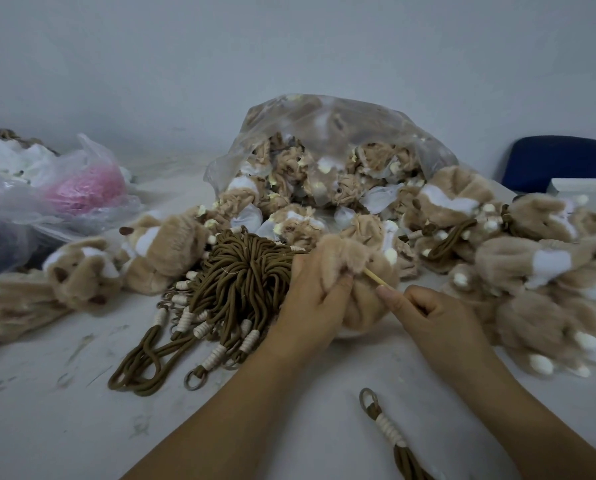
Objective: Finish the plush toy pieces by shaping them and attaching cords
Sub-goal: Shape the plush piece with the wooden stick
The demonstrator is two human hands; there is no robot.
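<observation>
Plush piece (363, 303) at centre, gripped by the left hand (310, 296) while the right hand (428, 313) pinches a thin stick (376, 276) against it. Cord bundle (241, 271) crowds the left, plush heaps (531, 265) the right; bare white table (64, 427) opens nearest the person, grey wall (289, 46) behind.

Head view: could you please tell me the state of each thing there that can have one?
Plush piece: gripped by the left hand.
Wooden stick: pinched by the right hand, tip in the plush piece.
Clear plastic bag: open, full.
Cord bundle: lying in a loose heap.
Single cord: lying apart, unattached.
</observation>
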